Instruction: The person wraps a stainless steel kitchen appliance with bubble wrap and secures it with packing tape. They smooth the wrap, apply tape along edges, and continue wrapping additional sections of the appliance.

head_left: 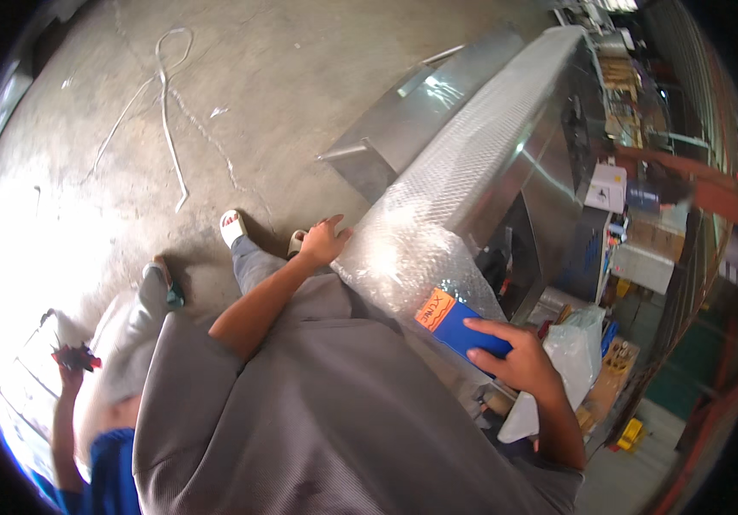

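Two hands work at a long metal unit (506,146) whose near end is wrapped in bubble wrap (412,249). The left hand (324,242) rests against the left edge of the wrap, fingers spread and open, gripping nothing; it lies flat on the plastic just above the person's grey-clad leg. The right hand (519,356) is closed around a flat blue box with an orange end (455,324), thumb on top and fingers curled under its far edge. The box sits at the lower right of the bubble wrap, touching it, with the orange end pointing toward the wrapped bundle.

Below the left hand, a white sandal (232,227) stands on the concrete floor (240,77), and a loose white strap (167,103) curls across that floor well away from the hands. At the lower left, another person in a blue top (111,472) holds a small red and black tool (77,356) in a raised hand. To the right of the metal unit, cardboard boxes (652,236) and a clear plastic bag (577,343) sit crowded together near the right hand.
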`<move>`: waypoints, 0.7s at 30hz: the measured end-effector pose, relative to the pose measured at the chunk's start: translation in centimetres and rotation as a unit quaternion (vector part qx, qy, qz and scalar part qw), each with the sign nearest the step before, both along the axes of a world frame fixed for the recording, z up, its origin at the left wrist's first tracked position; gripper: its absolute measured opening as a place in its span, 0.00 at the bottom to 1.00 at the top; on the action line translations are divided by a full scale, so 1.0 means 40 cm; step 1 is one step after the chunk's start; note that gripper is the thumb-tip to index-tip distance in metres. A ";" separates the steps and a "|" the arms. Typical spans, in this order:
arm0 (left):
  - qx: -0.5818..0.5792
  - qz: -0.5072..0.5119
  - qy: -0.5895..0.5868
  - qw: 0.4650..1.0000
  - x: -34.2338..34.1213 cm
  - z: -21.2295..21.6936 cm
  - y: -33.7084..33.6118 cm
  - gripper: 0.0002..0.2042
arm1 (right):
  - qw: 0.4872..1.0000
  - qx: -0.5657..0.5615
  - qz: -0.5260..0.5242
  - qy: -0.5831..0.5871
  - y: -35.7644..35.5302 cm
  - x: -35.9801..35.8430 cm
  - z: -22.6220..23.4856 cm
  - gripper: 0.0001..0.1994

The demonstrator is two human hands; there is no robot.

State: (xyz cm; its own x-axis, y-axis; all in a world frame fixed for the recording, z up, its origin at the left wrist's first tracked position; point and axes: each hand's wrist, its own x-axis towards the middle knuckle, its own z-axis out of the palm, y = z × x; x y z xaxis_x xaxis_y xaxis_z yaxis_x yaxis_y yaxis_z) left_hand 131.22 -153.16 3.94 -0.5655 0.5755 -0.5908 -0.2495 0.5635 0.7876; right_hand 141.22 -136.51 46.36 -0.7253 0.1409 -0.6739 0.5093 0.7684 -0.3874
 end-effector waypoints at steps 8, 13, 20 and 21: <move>0.350 -0.301 0.443 0.769 0.108 0.547 0.003 0.39 | 0.995 -0.032 -0.087 -0.028 0.134 0.179 0.007 0.20; 0.183 -0.364 0.557 0.724 0.150 0.568 0.027 0.40 | 0.979 0.069 0.052 -0.184 0.142 0.094 0.081 0.19; 0.169 -0.364 0.593 0.698 0.155 0.557 0.034 0.41 | 0.854 0.187 0.382 -0.301 0.078 -0.028 -0.005 0.17; 0.167 -0.361 0.601 0.693 0.160 0.552 0.034 0.41 | 0.844 0.187 0.398 -0.308 0.091 -0.029 0.008 0.17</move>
